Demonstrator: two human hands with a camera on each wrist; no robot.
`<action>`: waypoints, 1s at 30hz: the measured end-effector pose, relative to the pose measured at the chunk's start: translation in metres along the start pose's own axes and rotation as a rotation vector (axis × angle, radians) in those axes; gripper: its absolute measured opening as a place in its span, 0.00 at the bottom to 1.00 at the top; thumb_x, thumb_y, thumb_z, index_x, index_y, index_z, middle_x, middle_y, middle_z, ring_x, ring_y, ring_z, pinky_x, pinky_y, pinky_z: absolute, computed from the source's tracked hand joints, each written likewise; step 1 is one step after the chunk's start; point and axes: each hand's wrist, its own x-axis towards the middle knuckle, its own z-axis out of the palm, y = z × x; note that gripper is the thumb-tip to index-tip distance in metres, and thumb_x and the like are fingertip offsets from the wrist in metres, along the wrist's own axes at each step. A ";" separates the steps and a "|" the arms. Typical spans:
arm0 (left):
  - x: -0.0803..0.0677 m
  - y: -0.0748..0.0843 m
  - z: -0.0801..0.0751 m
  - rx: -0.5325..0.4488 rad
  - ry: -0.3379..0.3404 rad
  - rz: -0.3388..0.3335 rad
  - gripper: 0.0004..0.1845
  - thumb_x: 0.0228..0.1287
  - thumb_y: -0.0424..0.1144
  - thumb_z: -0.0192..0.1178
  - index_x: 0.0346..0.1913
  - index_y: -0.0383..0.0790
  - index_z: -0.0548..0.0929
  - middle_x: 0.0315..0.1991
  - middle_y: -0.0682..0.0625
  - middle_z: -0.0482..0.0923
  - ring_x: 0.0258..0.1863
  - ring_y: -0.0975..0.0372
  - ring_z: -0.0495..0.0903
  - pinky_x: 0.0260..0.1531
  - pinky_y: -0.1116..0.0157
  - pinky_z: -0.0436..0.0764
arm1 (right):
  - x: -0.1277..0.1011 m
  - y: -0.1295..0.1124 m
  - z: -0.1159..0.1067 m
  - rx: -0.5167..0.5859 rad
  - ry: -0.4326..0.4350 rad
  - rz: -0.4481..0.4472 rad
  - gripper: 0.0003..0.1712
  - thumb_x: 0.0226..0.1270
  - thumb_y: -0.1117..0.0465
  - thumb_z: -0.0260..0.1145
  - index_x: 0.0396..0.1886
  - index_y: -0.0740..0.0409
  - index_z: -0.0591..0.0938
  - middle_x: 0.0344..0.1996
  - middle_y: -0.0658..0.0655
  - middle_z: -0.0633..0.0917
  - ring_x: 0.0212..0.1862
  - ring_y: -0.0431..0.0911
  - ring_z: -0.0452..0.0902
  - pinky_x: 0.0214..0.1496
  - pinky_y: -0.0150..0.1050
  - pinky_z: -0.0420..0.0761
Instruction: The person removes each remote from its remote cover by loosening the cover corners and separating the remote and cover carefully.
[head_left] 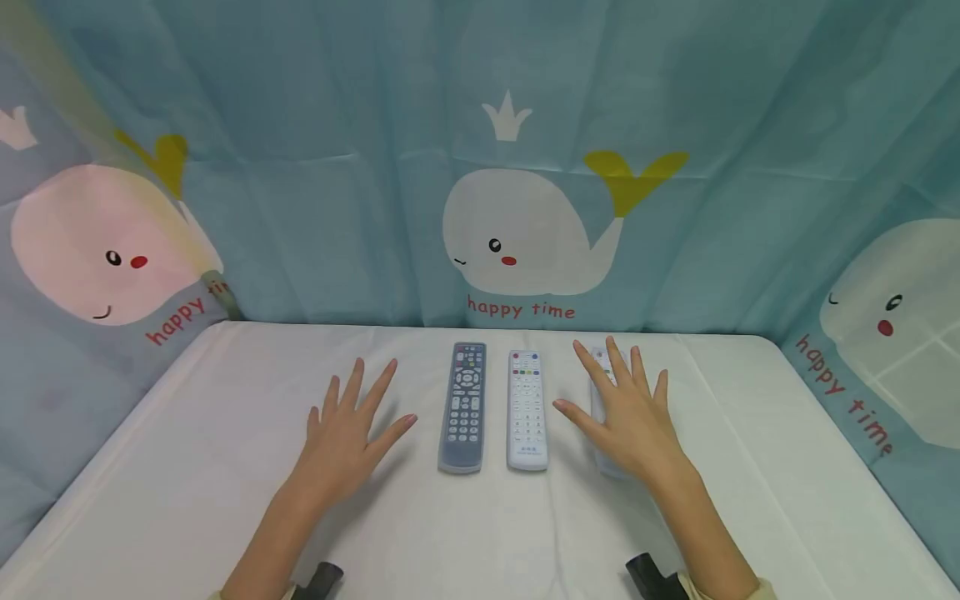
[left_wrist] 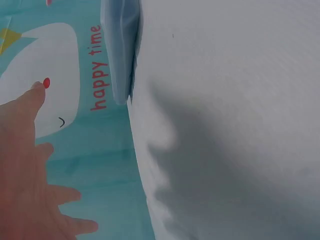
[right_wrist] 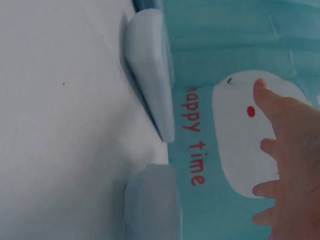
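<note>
Three remote controls lie side by side on the white table. The dark grey-blue remote [head_left: 462, 408] is leftmost, with a white remote [head_left: 527, 412] in the middle. My right hand [head_left: 637, 421], fingers spread, hovers over the third, pale remote [head_left: 597, 404] and hides much of it. To the left of the dark remote, my left hand [head_left: 341, 446] is held above the table with its fingers spread, holding nothing. In the right wrist view the middle remote [right_wrist: 150, 70] and the pale remote [right_wrist: 152, 205] show end-on, wrapped in clear covers.
The white tablecloth [head_left: 420, 533] covers the table. Behind it and at both sides hangs a blue-green curtain [head_left: 337, 242] printed with whales and "happy time". A black wrist-camera mount shows at each wrist.
</note>
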 end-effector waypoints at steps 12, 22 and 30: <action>0.006 0.013 0.001 -0.115 -0.051 0.005 0.45 0.78 0.70 0.46 0.87 0.57 0.46 0.85 0.33 0.42 0.80 0.29 0.48 0.70 0.23 0.57 | 0.012 -0.018 0.009 0.033 -0.011 -0.042 0.50 0.73 0.33 0.64 0.87 0.40 0.56 0.84 0.66 0.55 0.83 0.72 0.46 0.78 0.78 0.43; 0.012 0.019 0.000 -0.265 -0.069 0.018 0.46 0.80 0.66 0.49 0.87 0.49 0.45 0.85 0.35 0.46 0.83 0.37 0.48 0.77 0.33 0.54 | 0.019 -0.029 0.015 0.201 -0.044 -0.076 0.51 0.74 0.39 0.68 0.87 0.43 0.54 0.84 0.62 0.59 0.83 0.62 0.55 0.79 0.68 0.62; 0.019 0.019 0.003 -0.375 -0.072 0.029 0.45 0.81 0.59 0.53 0.87 0.43 0.46 0.84 0.34 0.52 0.78 0.35 0.62 0.75 0.36 0.64 | 0.026 -0.039 0.020 0.351 -0.089 -0.093 0.51 0.75 0.47 0.70 0.87 0.49 0.54 0.84 0.56 0.60 0.83 0.58 0.56 0.82 0.60 0.61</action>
